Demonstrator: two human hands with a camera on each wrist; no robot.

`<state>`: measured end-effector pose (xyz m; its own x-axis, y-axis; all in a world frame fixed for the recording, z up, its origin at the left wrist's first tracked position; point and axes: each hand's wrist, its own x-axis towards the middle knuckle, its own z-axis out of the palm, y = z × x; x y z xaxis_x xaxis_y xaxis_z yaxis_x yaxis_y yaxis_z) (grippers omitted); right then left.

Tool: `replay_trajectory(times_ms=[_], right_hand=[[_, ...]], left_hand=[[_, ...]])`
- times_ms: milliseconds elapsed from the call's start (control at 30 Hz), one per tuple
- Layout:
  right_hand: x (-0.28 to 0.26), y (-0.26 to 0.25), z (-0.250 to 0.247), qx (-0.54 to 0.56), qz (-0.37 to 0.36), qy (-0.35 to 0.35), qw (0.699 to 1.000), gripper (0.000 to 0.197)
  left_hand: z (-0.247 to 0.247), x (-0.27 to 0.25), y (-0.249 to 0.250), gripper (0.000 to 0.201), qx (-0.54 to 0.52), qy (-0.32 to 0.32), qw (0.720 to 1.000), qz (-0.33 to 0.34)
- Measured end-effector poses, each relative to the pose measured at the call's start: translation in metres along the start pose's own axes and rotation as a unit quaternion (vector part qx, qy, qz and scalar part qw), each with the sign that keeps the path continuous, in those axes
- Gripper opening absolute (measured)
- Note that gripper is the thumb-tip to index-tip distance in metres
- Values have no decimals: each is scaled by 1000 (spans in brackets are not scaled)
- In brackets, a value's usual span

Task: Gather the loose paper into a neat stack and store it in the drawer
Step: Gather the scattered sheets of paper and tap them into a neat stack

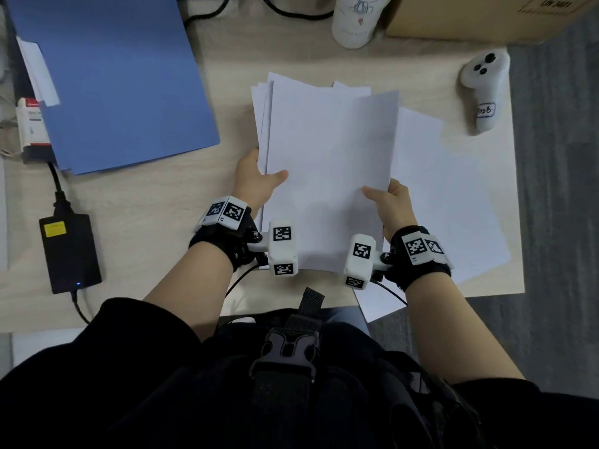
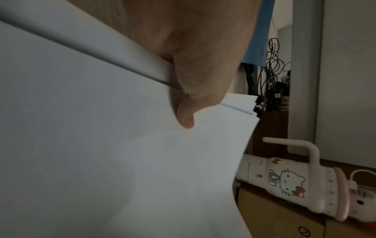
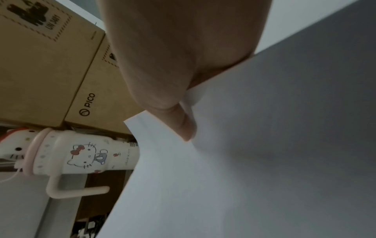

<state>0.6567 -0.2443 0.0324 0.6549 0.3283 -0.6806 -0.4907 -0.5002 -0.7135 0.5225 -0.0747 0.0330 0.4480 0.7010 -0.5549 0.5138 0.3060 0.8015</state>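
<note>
A stack of white paper [image 1: 327, 163] is held above the desk in the head view, its sheets still fanned unevenly at the top. My left hand [image 1: 256, 179] pinches the stack's left edge, thumb on top. My right hand [image 1: 389, 202] pinches the right edge, thumb on the top sheet. More loose white sheets [image 1: 453, 202] lie flat on the desk beneath and to the right, one hanging over the front edge. In the left wrist view the thumb [image 2: 185, 119] presses the paper [image 2: 101, 145]; in the right wrist view the thumb [image 3: 187, 128] does the same on the paper [image 3: 264, 161]. No drawer is in view.
A blue folder [image 1: 120, 76] lies at the left. A black power adapter [image 1: 69, 252] sits near the front left edge. A white controller [image 1: 484, 89] rests at the right, a cartoon-print bottle [image 1: 356, 17] and cardboard box [image 1: 470, 14] at the back.
</note>
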Motion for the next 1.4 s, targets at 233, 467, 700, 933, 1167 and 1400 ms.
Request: replay_trajectory(times_ms=[233, 467, 700, 933, 1167, 1400], right_hand=[[-12, -30, -2, 96, -81, -3, 992, 35], [-33, -68, 4, 126, -178, -71, 973, 50], [-69, -99, 18, 108, -252, -146, 951, 31], [-98, -113, 51, 94, -314, -179, 928, 18], [-104, -80, 96, 64, -254, -153, 953, 24], [-121, -84, 125, 60, -249, -126, 958, 21]], left_hand=[[-30, -22, 28, 43, -62, -39, 995, 72], [-51, -59, 51, 40, -84, 13, 986, 141], [-78, -90, 56, 38, -118, 94, 966, 212], [-117, -98, 54, 32, -101, 155, 953, 239], [-154, -96, 24, 33, -91, 128, 971, 183], [-177, -94, 34, 23, -143, 102, 968, 179]])
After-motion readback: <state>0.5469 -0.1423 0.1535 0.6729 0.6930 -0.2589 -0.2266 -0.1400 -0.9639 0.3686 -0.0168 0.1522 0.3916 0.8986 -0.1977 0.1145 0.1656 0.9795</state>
